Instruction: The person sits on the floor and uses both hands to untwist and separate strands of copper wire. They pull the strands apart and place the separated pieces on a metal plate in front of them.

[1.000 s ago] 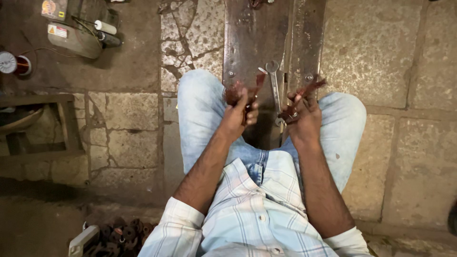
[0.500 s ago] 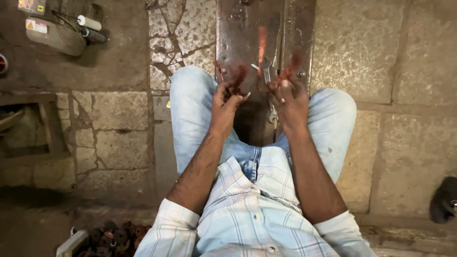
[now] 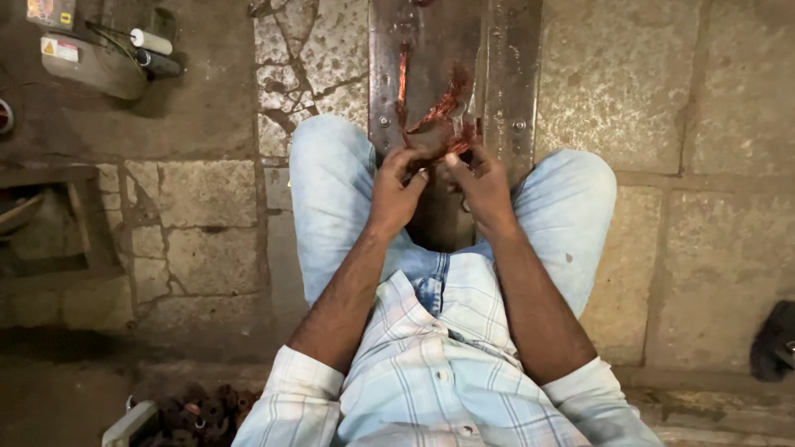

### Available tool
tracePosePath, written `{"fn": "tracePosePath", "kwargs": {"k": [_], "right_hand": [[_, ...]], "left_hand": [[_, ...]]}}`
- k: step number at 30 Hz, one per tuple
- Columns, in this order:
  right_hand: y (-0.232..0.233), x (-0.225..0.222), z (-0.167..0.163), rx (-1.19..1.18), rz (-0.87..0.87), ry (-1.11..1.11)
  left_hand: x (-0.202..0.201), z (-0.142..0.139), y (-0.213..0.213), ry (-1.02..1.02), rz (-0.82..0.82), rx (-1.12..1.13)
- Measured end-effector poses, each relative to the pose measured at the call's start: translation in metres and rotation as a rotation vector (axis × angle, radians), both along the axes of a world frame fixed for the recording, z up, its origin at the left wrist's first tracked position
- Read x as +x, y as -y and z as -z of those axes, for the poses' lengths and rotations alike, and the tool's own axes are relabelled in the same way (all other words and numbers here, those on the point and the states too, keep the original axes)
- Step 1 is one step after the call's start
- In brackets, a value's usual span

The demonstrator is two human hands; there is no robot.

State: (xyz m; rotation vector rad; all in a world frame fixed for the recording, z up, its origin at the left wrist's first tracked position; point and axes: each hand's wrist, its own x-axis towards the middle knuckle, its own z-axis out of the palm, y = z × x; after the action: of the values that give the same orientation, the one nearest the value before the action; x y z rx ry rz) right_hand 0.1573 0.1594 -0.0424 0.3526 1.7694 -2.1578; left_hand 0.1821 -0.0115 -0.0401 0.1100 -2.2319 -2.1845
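I sit with my knees apart in light blue jeans over a stone floor. Both hands meet between my knees above a dark metal plate (image 3: 439, 50). My left hand (image 3: 396, 189) and my right hand (image 3: 482, 184) are closed together on a bundle of reddish copper wire (image 3: 437, 124). The wire strands stick up and away from my fingers and are blurred. What lies under the wire between my hands is hidden.
A grey machine housing (image 3: 91, 62) with a white tube and a dark tube lies at the upper left. A low wooden frame (image 3: 50, 223) sits at the left edge. A container of dark round parts (image 3: 195, 410) is at the bottom left. A dark shoe (image 3: 774, 339) shows at the right edge.
My hands were apart, each holding a strand of copper wire. They have come together between my knees, and the wire is now bunched in one bundle.
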Motion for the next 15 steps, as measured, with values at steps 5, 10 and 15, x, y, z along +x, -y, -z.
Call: {"fn": "tracePosePath", "kwargs": {"k": [5,10,15], "right_hand": [[-0.012,-0.006,-0.003,-0.18,0.028,-0.045],[-0.017,-0.003,-0.013,-0.11,-0.039,0.058],[-0.018,0.002,-0.01,-0.252,-0.172,-0.042]], "left_hand": [[-0.003,0.001,-0.006,-0.044,0.045,-0.132],[-0.003,0.015,-0.009,0.054,0.009,0.003],[-0.002,0.025,-0.009,0.172,0.009,0.23]]}}
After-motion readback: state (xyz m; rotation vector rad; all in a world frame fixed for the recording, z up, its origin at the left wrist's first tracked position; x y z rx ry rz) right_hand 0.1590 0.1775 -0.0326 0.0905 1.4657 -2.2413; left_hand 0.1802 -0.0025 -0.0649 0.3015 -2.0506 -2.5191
